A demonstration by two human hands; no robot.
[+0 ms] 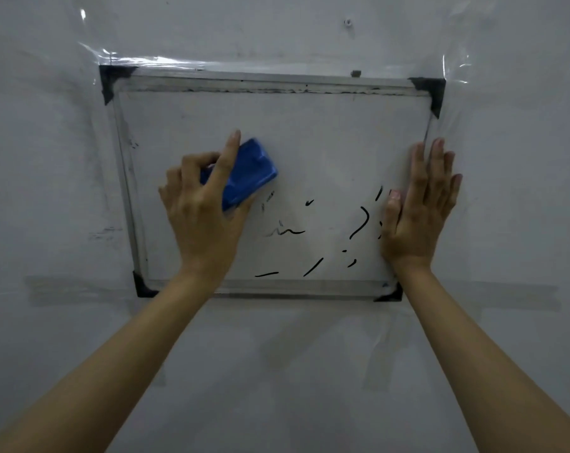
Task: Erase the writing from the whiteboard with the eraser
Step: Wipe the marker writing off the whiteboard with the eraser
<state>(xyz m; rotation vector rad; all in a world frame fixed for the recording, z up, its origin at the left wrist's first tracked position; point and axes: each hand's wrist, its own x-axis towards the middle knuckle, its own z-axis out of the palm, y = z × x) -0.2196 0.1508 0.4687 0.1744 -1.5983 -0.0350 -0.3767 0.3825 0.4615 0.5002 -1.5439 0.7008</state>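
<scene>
Gripping the eraser in my left hand, I have the forearm reaching up from the lower left, wrist fairly straight, the index finger laid long over the eraser's top edge, the thumb tucked under its lower side, and the other fingers curled at its left end. The eraser is a blue, rounded plastic block with a glossy moulded back, tilted so its right end sits higher, and pressed to the left-centre of the board. My right hand lies flat and spread across the board's right edge, fingers pointing up and slightly apart, the thumb on the white surface, the outer fingers past the frame onto the wall. That forearm comes up from the lower right. The board is a rectangle with a thin, dull metal frame and black corner caps, hung a little crooked on the grey, scuffed wall, and held along its top by shiny, wrinkled clear tape. Its upper half looks wiped, with a faint grey haze. Black marks are scattered across the lower right: short dashes, a curved stroke, dots, and a smeared squiggle just right of the eraser, some close beside my right thumb.
</scene>
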